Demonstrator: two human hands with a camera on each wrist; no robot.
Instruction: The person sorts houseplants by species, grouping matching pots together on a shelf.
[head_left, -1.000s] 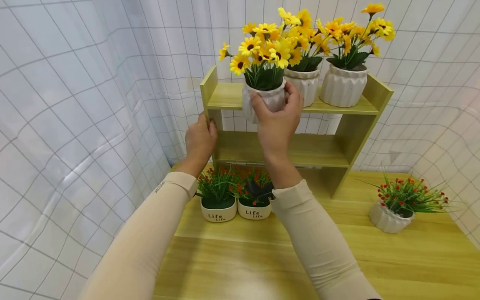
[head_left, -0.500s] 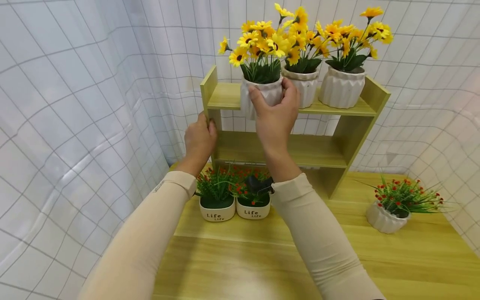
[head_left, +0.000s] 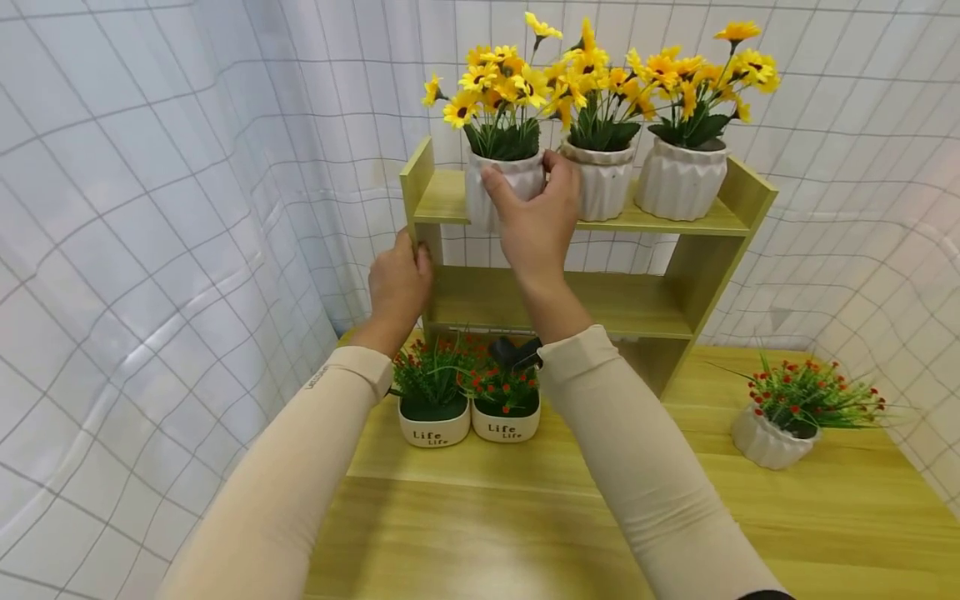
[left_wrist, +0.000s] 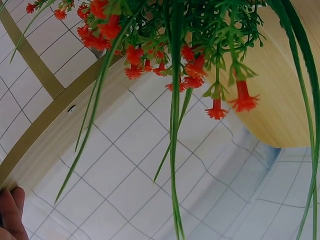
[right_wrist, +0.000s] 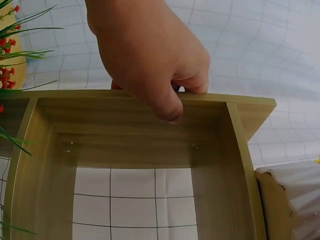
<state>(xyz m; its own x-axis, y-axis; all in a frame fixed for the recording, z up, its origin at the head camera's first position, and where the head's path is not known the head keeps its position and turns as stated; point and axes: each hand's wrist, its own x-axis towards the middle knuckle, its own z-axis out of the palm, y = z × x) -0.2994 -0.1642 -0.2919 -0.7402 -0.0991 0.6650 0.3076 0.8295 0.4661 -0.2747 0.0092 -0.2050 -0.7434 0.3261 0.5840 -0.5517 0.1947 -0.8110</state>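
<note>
My right hand (head_left: 542, 221) grips a white fluted flowerpot (head_left: 487, 196) of yellow daisies (head_left: 495, 92), thumb on its front and fingers round its right side. That pot is at the left part of the wooden shelf's top board (head_left: 442, 204), its lower part overlapping the board's front edge. In the right wrist view its pale brown base (right_wrist: 277, 207) shows beside the board. My left hand (head_left: 401, 283) holds the shelf's left side panel (right_wrist: 135, 107), thumb on the inner face. Two similar daisy pots, a middle one (head_left: 600, 187) and a right one (head_left: 682, 183), stand on the top board.
Below, two cream "Life" planters, a left one (head_left: 435, 429) and a right one (head_left: 506, 425), with red-flowered greenery stand on the wooden table (head_left: 465, 533). A white pot (head_left: 772, 437) of red flowers leans at the right. Grid-patterned curtain (head_left: 187, 208) surrounds the table.
My right hand has moved the held daisy pot left and slightly upward, away from the middle pot, so a gap now shows between them. My left hand keeps its hold on the panel.
</note>
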